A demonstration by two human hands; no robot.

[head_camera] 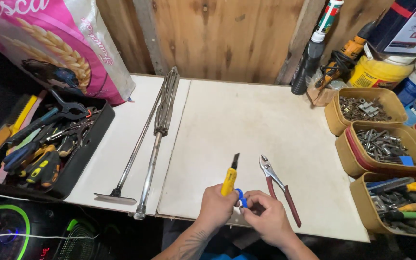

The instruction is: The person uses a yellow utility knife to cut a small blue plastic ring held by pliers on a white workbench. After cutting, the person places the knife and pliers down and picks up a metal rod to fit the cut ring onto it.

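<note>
At the near edge of the white board [246,125], the left hand [216,208] is closed in a fist around the handle of a yellow utility knife [229,180], whose blade end sticks up and away from the person. The right hand [266,217] sits just beside it, fingers curled in and pinching a small blue piece [240,197] between the two hands; what the blue piece is cannot be told. The two hands touch or nearly touch at that piece.

Just right of the knife, a pair of pliers [279,188] with dark red handles lies flat on the board, jaws pointing away from the person. Well to the left of the knife, two long metal rods [152,144] lie across the board's left panel, running from near edge to far edge. Farther left of the knife, off the board, a black tray [85,154] holds many hand tools. Far right of the knife, three tan tubs [343,159] stand in a row along the board's right edge, filled with screws, metal bits and small tools.
</note>
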